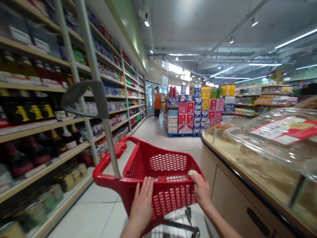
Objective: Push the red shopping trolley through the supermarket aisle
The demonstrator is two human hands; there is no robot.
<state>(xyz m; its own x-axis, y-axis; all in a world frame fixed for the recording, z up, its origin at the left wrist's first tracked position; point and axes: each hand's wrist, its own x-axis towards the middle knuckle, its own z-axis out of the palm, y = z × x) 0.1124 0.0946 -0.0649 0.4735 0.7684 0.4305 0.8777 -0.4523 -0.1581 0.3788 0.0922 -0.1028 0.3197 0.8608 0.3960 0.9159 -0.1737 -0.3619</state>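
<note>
Shelves (42, 130) of glass bottles (15, 158) and a beige-fronted table (232, 191) flank the red plastic cart (168, 189); slightly parted left fingers (143, 190) touch its side, right fingers (197, 179) clutch something white (192, 172) at its rim.

Strip lights (296, 39) overhead make it bright here; glare streaks the plastic lid (272, 148), and the leftmost shelves (42, 127) blur and stretch

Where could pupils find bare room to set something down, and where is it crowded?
The visible inside of the red cart looks free, bordered by its slotted walls, with the right hand at its edge. Bare floor tiles lie between the cart and the shelves. Crowded: shelves with bottles and cans; counter with clear packages.
</note>
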